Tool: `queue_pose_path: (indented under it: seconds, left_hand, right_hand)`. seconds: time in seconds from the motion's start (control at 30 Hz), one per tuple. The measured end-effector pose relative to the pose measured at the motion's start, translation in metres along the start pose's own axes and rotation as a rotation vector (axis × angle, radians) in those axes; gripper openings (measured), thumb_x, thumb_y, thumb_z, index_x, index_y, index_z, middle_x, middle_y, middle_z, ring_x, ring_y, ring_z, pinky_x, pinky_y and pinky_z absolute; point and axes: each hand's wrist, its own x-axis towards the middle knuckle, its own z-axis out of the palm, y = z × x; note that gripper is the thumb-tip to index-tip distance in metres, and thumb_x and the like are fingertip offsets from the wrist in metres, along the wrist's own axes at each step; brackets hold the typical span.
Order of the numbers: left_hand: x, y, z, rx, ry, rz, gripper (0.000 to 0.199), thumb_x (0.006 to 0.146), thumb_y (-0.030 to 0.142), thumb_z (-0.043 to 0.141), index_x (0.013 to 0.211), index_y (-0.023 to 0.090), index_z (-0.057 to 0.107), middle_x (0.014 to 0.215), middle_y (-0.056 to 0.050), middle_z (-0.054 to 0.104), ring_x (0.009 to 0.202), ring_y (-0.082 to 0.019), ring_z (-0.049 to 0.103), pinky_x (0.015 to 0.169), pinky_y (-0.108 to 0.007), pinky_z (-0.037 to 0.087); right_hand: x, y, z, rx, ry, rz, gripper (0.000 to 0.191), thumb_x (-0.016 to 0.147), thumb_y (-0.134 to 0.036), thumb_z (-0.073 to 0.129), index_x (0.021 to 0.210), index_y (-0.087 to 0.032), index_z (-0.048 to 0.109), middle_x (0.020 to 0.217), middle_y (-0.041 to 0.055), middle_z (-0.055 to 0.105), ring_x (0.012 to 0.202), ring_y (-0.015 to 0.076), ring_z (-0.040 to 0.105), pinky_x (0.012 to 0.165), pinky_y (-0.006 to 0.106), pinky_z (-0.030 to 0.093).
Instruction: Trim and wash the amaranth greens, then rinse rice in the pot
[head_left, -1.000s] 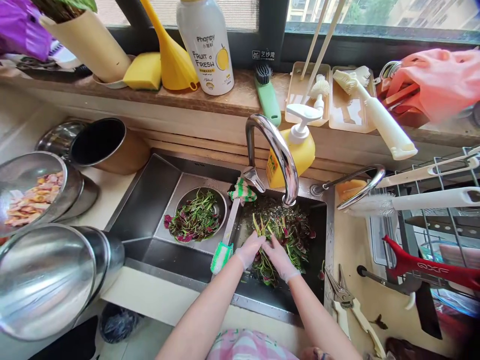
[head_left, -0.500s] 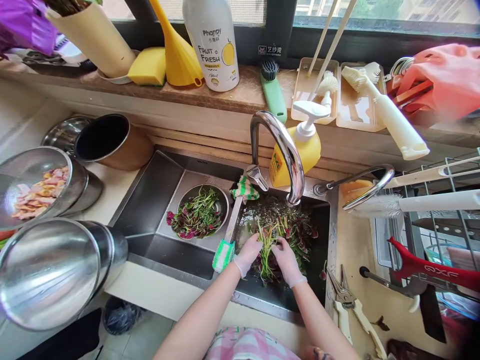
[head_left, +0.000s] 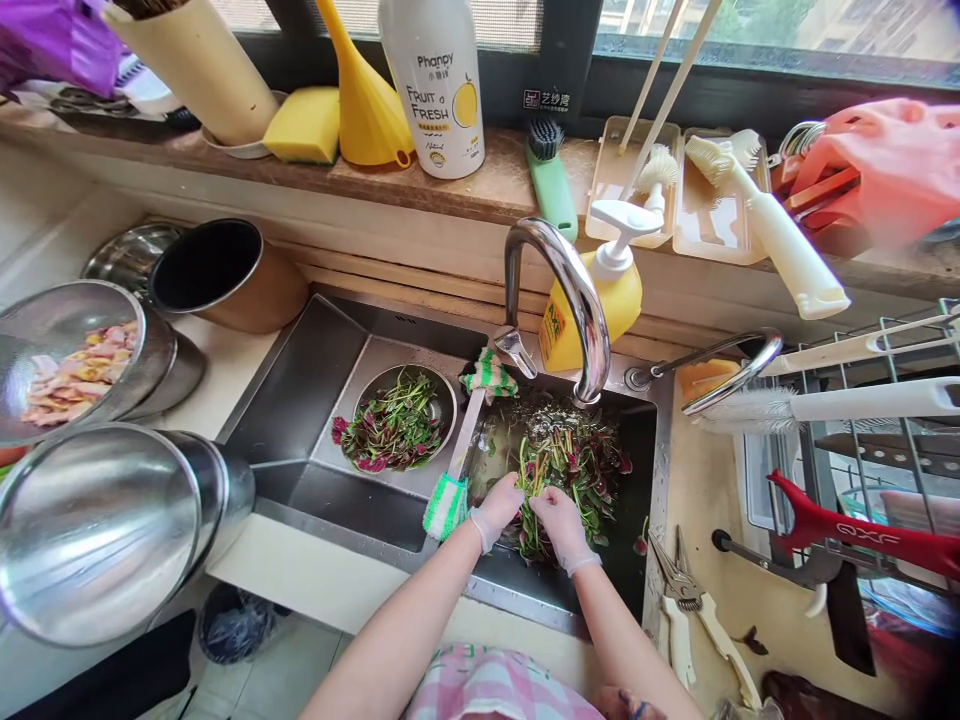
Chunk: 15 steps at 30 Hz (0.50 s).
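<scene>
Sink (head_left: 270, 400) with two basins lies beneath the faucet (head_left: 589, 310). Right under the faucet, the wet greens (head_left: 592, 480) spread through water (head_left: 491, 450). Left of the faucet, a metal bowl (head_left: 452, 410) holds more greens. Nearer the person than the faucet, both hands wear thin clear gloves: the left hand (head_left: 501, 500) pinches stems between its fingertips, and the right hand (head_left: 561, 525) is curled, its fingers closed on stems beside it. Right of the faucet, past the sink's edge, the scissors (head_left: 686, 600) rest on the desk (head_left: 701, 500); a small leaf (head_left: 641, 545) clings inside the basin.

The wet stems could slide from the smooth gloves if pinched lightly, or snap if pulled hard while tangled. Bits floating near the drain could clog it, and a quick lift could drip onto the desk.

The fingertips are partly lost among the stems, the drain beneath the faucet is hidden, and glare blurs the water. How many stems each hand holds cannot be told.
</scene>
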Motion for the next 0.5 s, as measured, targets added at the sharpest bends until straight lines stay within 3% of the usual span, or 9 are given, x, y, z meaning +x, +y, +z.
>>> queue_pose_path:
  seconds: [0.13,0.3,0.37,0.5]
  left_hand:
    - [-0.001,-0.001,-0.002,-0.010,-0.009,0.006,0.031,0.076,0.019,0.060,0.106,0.015,0.066,0.077,-0.003,0.070,0.071,-0.017,0.063,0.078,-0.032,0.053]
    - [-0.001,0.001,-0.001,0.013,-0.015,0.046,0.032,0.076,0.014,0.056,0.106,0.014,0.066,0.080,-0.004,0.071,0.077,-0.017,0.064,0.082,-0.032,0.052]
    - [-0.001,0.001,0.001,0.042,-0.019,0.066,0.031,0.075,0.011,0.053,0.103,0.014,0.067,0.082,-0.004,0.071,0.079,-0.018,0.064,0.085,-0.033,0.051]
    - [0.000,0.000,0.004,0.111,0.006,0.087,0.033,0.072,0.005,0.051,0.099,0.011,0.069,0.088,-0.007,0.072,0.084,-0.020,0.063,0.091,-0.036,0.048]
  right_hand:
    - [0.002,-0.002,-0.002,0.257,-0.080,0.063,0.033,0.058,-0.046,0.063,0.060,-0.023,0.040,0.053,-0.0073,0.046,0.045,0.0081,0.037,0.045,0.022,0.028]
    - [0.004,-0.012,-0.013,0.387,-0.034,0.041,0.035,0.060,-0.044,0.066,0.084,-0.019,0.058,0.057,-0.0071,0.051,0.047,0.0095,0.043,0.048,0.022,0.032]
    - [0.007,-0.014,-0.016,0.336,-0.061,-0.005,0.041,0.061,-0.041,0.067,0.096,-0.018,0.063,0.057,-0.0066,0.053,0.050,0.0112,0.047,0.052,0.023,0.037]
    - [0.016,-0.009,-0.016,-0.019,-0.057,-0.109,0.031,0.068,-0.034,0.061,0.093,-0.018,0.069,0.079,0.0027,0.070,0.071,0.0178,0.060,0.068,0.028,0.046]
